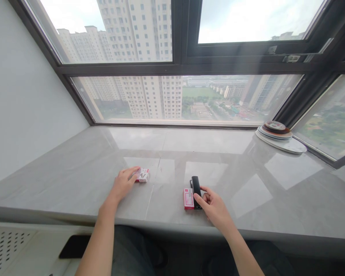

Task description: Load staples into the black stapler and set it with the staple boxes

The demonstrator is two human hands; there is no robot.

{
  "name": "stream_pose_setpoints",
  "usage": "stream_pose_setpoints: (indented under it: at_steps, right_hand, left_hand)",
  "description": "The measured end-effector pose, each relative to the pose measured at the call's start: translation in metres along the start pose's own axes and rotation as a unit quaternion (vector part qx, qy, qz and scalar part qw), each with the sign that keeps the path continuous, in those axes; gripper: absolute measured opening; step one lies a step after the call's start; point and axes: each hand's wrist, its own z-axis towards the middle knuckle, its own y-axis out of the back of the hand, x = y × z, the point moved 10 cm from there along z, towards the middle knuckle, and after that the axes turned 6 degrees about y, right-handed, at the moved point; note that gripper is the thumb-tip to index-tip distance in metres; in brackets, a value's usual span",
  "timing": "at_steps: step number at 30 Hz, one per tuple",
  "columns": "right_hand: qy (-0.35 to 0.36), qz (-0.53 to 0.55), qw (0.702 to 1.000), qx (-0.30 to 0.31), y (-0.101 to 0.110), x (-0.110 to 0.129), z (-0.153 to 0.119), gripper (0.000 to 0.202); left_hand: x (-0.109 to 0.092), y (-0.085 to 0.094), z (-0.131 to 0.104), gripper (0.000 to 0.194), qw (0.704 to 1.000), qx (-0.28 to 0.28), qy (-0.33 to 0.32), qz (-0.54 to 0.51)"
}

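My left hand (125,181) is on a small white and pink box (144,175) lying on the counter, its fingers and thumb closed about the left end. A dark picture shows on the box's top; my fingers hide the rest. To the right, my right hand (211,204) grips a black stapler (196,188), thumb on top and fingers along its right side. The stapler points away from me. Close against its left side lies a pink box with a white label (188,198), also on the counter.
The glossy grey stone counter (172,147) runs back to a dark-framed window (176,69). A stack of round plates or mats (293,146) lies in its back right corner. Below the front edge at left are a white perforated chair (31,239) and a black flat object (74,246).
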Motion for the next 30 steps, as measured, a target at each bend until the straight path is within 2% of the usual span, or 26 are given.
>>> stream_pose_setpoints:
  at_steps: [2,4,6,8,10,13,16,18,19,21,25,27,30]
  right_hand:
    - [-0.002,0.001,1.000,0.002,-0.001,0.000,0.000,0.059]
    - [0.000,-0.002,1.000,0.004,-0.002,-0.001,0.001,0.058]
    - [0.001,-0.005,1.000,0.002,-0.002,-0.001,0.001,0.059]
    - [-0.002,-0.005,1.000,0.000,-0.002,-0.002,0.001,0.061]
    - [-0.005,-0.003,1.000,0.001,-0.003,-0.003,0.000,0.063]
    - [-0.002,-0.003,1.000,0.005,-0.004,-0.001,0.000,0.063]
    - [0.006,-0.009,1.000,0.003,-0.003,0.002,0.000,0.063]
    - [0.013,-0.016,1.000,-0.005,0.000,0.005,-0.001,0.062]
    - [0.017,-0.022,1.000,-0.010,0.001,0.007,-0.002,0.062]
    - [0.023,-0.031,0.999,-0.015,0.003,0.010,-0.004,0.060]
    - [0.030,-0.019,0.999,-0.003,0.003,0.015,-0.007,0.058]
    - [0.023,0.002,1.000,0.009,0.001,0.013,-0.007,0.058]
    - [-0.028,0.064,0.997,0.029,-0.002,-0.001,-0.009,0.068]
  left_hand:
    - [0.019,-0.003,-0.013,0.047,0.999,0.010,-0.011,0.038]
    - [0.028,-0.004,-0.033,0.054,0.998,0.006,-0.021,0.058]
    - [0.025,-0.004,-0.053,0.055,0.998,-0.004,-0.024,0.059]
    - [0.010,-0.003,-0.072,0.051,0.999,-0.009,-0.024,0.037]
    - [-0.020,-0.011,-0.087,0.048,0.999,0.023,-0.039,-0.012]
    - [-0.086,-0.033,-0.105,0.048,0.985,0.110,-0.085,-0.107]
    - [-0.155,-0.050,-0.113,0.052,0.967,0.128,-0.154,-0.157]
    - [-0.187,-0.064,-0.115,0.054,0.956,0.144,-0.190,-0.169]
    - [-0.196,-0.072,-0.116,0.055,0.952,0.155,-0.197,-0.173]
    - [-0.201,-0.087,-0.115,0.058,0.948,0.180,-0.185,-0.184]
    - [-0.186,-0.109,-0.111,0.067,0.944,0.214,-0.141,-0.207]
    - [-0.184,-0.114,-0.111,0.070,0.942,0.217,-0.142,-0.212]
    - [-0.188,-0.113,-0.113,0.084,0.941,0.210,-0.170,-0.202]
